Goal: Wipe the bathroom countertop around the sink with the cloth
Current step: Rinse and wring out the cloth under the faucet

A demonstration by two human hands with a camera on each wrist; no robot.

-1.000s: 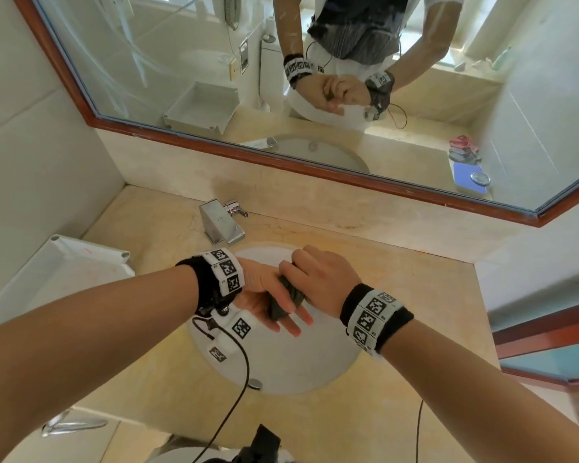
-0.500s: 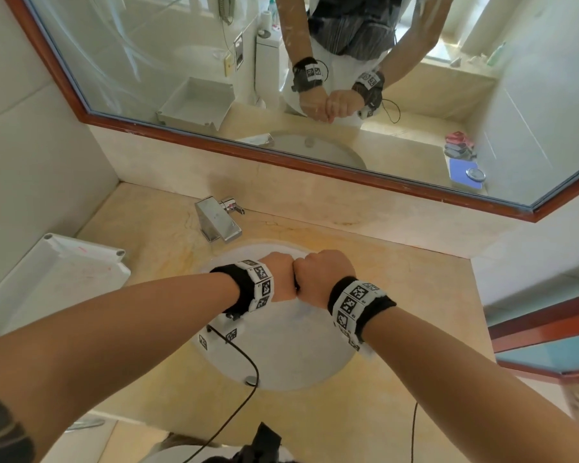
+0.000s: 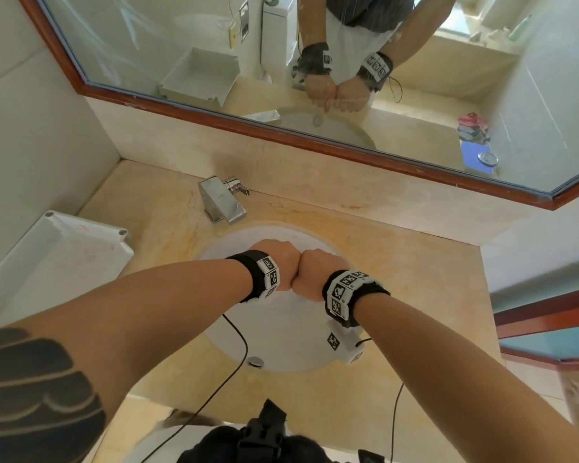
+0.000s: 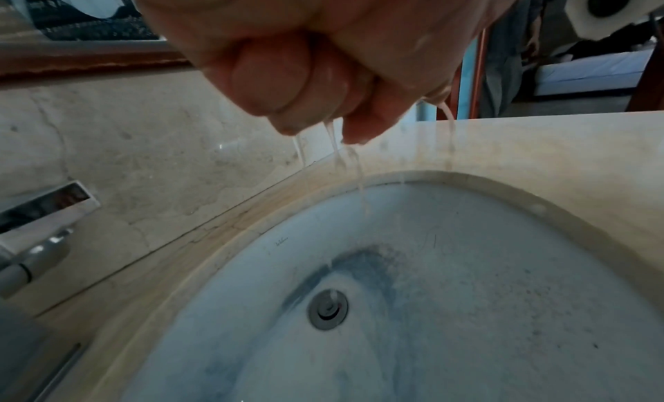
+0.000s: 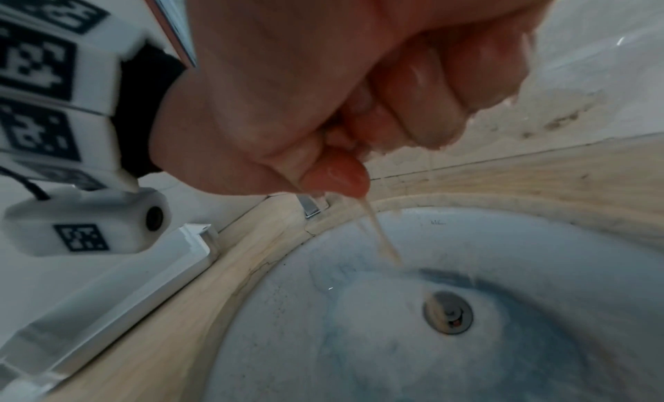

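Observation:
My left hand (image 3: pixel 274 259) and right hand (image 3: pixel 318 272) are clenched into fists, pressed knuckle to knuckle above the white sink (image 3: pixel 281 345). The cloth is squeezed inside them and hidden from every view. In the left wrist view the left hand (image 4: pixel 305 81) has tightly curled fingers, and thin water streams (image 4: pixel 337 152) run off them toward the drain (image 4: pixel 327 308). The right hand (image 5: pixel 359 110) is just as tightly curled, with a brownish water stream (image 5: pixel 380 237) falling onto the drain (image 5: pixel 447 313). The beige marble countertop (image 3: pixel 415 295) surrounds the sink.
A chrome faucet (image 3: pixel 221 202) stands at the back left of the sink. A white plastic tray (image 3: pixel 64 255) lies on the counter's left end against the wall. A wood-framed mirror (image 3: pixel 181 45) hangs above the backsplash. Wrist-camera cables hang over the counter's front edge.
A second ago the dark cloth showed between my hands, the left one partly open under it. Both hands have since closed into fists around it, and water now runs out.

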